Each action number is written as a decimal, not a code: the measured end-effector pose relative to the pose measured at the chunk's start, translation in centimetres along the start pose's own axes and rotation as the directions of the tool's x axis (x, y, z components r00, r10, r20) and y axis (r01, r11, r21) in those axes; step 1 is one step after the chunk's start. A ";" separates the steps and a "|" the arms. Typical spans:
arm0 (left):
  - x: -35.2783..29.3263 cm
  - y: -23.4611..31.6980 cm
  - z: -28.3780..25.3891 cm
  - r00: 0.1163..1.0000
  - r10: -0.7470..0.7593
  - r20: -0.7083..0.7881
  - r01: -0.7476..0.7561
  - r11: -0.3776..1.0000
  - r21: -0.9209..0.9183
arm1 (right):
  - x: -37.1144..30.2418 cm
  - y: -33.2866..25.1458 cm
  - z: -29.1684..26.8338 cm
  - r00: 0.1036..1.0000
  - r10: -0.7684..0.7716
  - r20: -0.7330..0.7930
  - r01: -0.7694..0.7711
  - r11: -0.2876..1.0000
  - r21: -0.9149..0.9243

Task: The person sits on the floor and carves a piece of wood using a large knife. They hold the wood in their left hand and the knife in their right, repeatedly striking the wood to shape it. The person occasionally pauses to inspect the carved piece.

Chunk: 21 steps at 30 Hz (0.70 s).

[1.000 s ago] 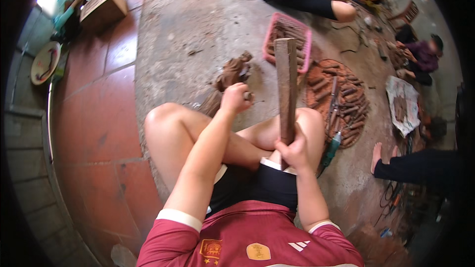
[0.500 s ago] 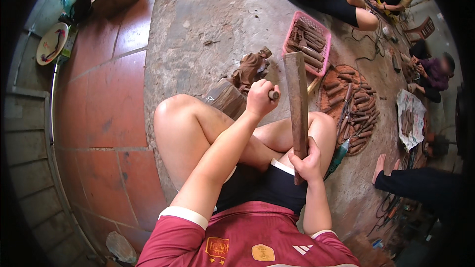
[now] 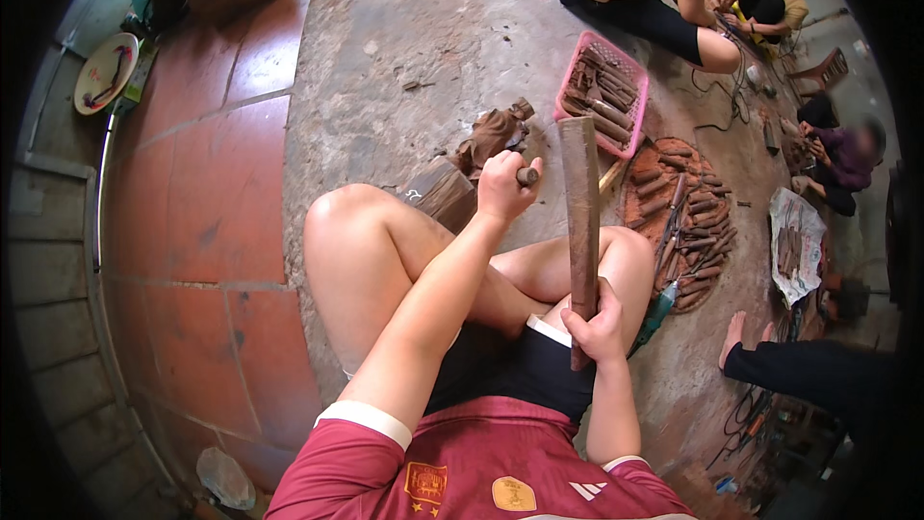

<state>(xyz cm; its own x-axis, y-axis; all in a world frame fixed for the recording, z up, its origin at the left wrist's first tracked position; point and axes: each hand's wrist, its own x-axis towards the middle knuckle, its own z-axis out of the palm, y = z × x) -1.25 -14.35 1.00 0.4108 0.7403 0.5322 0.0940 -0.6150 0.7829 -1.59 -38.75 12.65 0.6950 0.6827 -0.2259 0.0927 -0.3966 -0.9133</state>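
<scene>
My left hand [image 3: 507,187] is closed around a tool with a round wooden handle [image 3: 527,176]. The butt of the handle pokes out of the fist, while the working end is hidden. Just beyond that fist lies a carved brown wooden figure [image 3: 494,138] on a squared wooden block [image 3: 441,195], partly covered by my leg and hand. My right hand [image 3: 599,330] grips the lower, narrower end of a long wooden club [image 3: 579,207], which rises upright in the view with its wide end away from me. Club and handle are apart.
Beyond the club stands a pink plastic basket [image 3: 638,101] of wooden-handled tools. Many more tools [image 3: 698,217] lie on a round reddish mat [image 3: 647,217]. A green power tool [image 3: 658,316] sits by my right knee. Several people work nearby; a bare foot [image 3: 734,335] shows at right.
The whole view has shifted slightly, with the basket and mat a little lower in it. Both hands keep their holds; the left fist and the club have barely moved.
</scene>
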 end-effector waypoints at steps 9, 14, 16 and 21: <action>0.7 -2.4 -0.2 0.998 -0.059 0.000 0.058 0.993 -0.103 | 0.9 0.6 1.0 0.989 -0.141 -0.035 0.132 0.971 -0.201; 0.8 -3.2 -0.3 0.987 -0.134 0.085 0.144 0.981 -0.127 | 1.0 -0.5 2.5 0.976 -0.191 -0.108 0.160 0.955 -0.250; 0.8 -3.6 -0.4 0.969 -0.197 0.147 0.218 0.964 -0.149 | 1.6 0.5 3.0 0.977 -0.192 -0.090 0.160 0.946 -0.280; 0.2 -3.3 0.1 0.988 -0.098 0.118 0.091 0.994 0.068 | 1.4 1.4 2.9 0.988 -0.125 -0.093 0.085 0.932 -0.353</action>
<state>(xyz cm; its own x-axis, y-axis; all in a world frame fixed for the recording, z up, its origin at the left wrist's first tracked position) -1.35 -12.22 -1.52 0.5035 0.7600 0.4110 0.1920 -0.5622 0.8044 -2.53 -36.61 10.06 0.7411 0.6670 -0.0772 0.3973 -0.5283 -0.7503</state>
